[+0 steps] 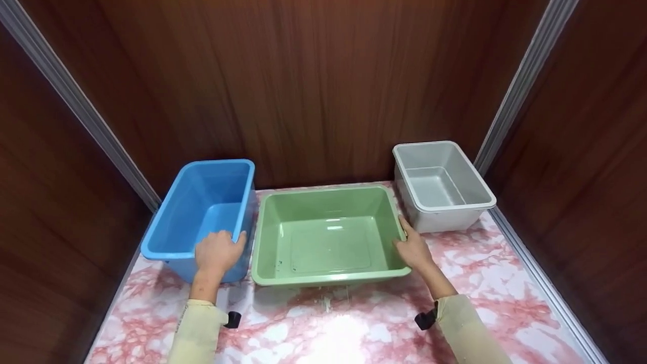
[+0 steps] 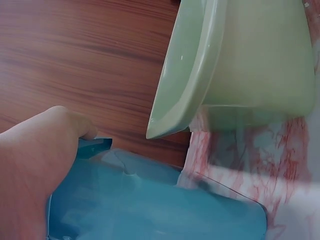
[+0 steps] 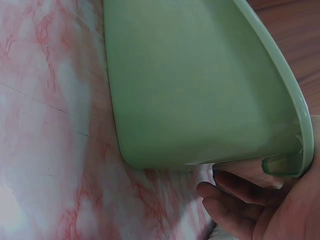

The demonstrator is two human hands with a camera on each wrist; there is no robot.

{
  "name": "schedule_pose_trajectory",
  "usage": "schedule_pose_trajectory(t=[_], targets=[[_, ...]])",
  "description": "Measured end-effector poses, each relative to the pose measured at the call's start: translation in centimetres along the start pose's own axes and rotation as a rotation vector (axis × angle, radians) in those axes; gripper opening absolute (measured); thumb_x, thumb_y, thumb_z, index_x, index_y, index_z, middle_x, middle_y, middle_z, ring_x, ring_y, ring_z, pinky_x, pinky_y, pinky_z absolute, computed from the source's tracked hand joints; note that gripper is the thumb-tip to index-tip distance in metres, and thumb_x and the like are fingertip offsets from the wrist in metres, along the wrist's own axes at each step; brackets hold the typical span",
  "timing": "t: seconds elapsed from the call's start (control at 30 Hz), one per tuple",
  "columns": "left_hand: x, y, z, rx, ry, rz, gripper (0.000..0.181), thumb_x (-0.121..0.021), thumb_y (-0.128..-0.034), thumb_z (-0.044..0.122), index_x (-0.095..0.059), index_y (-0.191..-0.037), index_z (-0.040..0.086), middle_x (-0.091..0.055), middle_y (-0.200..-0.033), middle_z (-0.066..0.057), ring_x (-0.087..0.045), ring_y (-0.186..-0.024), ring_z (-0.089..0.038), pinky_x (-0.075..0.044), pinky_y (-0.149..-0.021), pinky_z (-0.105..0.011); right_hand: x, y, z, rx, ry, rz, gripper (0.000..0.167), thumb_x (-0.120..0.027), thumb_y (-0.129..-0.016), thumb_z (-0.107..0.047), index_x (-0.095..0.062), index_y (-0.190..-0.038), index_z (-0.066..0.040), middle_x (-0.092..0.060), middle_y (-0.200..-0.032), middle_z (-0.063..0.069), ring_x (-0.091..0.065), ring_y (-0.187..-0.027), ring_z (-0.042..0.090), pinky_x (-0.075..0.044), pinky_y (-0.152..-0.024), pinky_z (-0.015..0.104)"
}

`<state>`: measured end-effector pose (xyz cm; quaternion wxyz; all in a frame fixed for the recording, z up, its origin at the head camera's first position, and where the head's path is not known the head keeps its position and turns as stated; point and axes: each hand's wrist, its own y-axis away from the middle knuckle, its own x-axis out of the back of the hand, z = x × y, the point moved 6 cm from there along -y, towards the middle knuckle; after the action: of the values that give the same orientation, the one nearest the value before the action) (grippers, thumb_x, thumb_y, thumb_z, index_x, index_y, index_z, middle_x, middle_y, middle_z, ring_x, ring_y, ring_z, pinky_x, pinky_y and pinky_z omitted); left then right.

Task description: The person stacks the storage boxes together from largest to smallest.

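Observation:
A deep blue plastic tub (image 1: 177, 217) stands at the left, and my left hand (image 1: 218, 253) grips its rim at the near right corner. In the left wrist view that hand (image 2: 42, 160) bends over the edge of the blue tub (image 2: 160, 210); most of its fingers are hidden. In the middle lies a wide green plastic tub (image 1: 328, 247) with nothing in it but a few dark specks. My right hand (image 1: 415, 250) holds its right rim, thumb inside. From the right wrist, the fingers (image 3: 235, 207) show bent outside the wall of the green tub (image 3: 200, 90).
A smaller pale grey tub (image 1: 442, 212) stands at the back right, close to the green one. Dark wood-grain panels (image 1: 313, 91) with metal edge strips (image 1: 525, 65) enclose the red-and-white marbled table (image 1: 283, 328) at the back and both sides.

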<state>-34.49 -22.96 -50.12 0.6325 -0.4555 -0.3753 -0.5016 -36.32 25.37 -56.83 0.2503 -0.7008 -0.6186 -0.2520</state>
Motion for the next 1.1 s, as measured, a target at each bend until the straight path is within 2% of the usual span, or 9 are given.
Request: schedule_pose_trajectory(t=[0.3, 0.5, 0.7, 0.8, 1.1], targets=[[0.5, 0.2, -0.1, -0.004, -0.005, 0.002, 0.051, -0.053, -0.0925, 0.05, -0.05, -0.058, 0.012, -0.048, -0.053, -0.007, -0.053, -0.052, -0.03, -0.041, -0.047, -0.049, -0.2, 0.1, -0.2, -0.003, 0.006, -0.005, 0.075, -0.056, -0.085, -0.014, -0.029, -0.154, -0.021, -0.051, -0.134, 0.026, -0.056, -0.094, 0.035, -0.046, -0.08, 0.05], [0.4, 0.5, 0.2, -0.015, 0.016, -0.019, 0.052, -0.052, -0.0929, 0.05, -0.047, -0.057, 0.013, -0.045, -0.052, -0.006, -0.049, -0.049, -0.026, -0.039, -0.045, -0.045, 0.1, 0.1, 0.0, -0.009, 0.011, 0.005, 0.075, -0.057, -0.084, -0.014, -0.029, -0.154, -0.021, -0.053, -0.132, 0.027, -0.056, -0.094, 0.036, -0.046, -0.081, 0.051], [0.2, 1.2, 0.6, -0.026, 0.024, 0.008, 0.052, -0.054, -0.0929, 0.049, -0.042, -0.056, 0.014, -0.04, -0.05, -0.003, -0.045, -0.047, -0.024, -0.034, -0.042, -0.04, 0.1, 0.1, 0.2, -0.002, 0.013, 0.004, 0.075, -0.057, -0.085, -0.014, -0.03, -0.154, -0.02, -0.052, -0.133, 0.027, -0.057, -0.094, 0.035, -0.046, -0.081, 0.05], [-0.1, 1.6, 0.7, -0.018, 0.029, -0.001, 0.052, -0.054, -0.0925, 0.049, -0.042, -0.055, 0.015, -0.039, -0.049, -0.002, -0.044, -0.046, -0.023, -0.032, -0.041, -0.038, 0.1, 0.3, 0.4, -0.014, 0.02, -0.003, 0.075, -0.058, -0.085, -0.015, -0.03, -0.154, -0.021, -0.052, -0.134, 0.026, -0.057, -0.094, 0.035, -0.046, -0.081, 0.05], [0.1, 1.7, 0.8, 0.0, 0.019, 0.008, 0.052, -0.054, -0.0921, 0.051, -0.045, -0.056, 0.014, -0.044, -0.051, -0.004, -0.049, -0.048, -0.026, -0.037, -0.043, -0.042, 0.1, 0.0, 0.0, -0.01, 0.029, -0.003, 0.075, -0.057, -0.085, -0.016, -0.03, -0.154, -0.021, -0.052, -0.133, 0.026, -0.057, -0.095, 0.036, -0.046, -0.079, 0.051]])
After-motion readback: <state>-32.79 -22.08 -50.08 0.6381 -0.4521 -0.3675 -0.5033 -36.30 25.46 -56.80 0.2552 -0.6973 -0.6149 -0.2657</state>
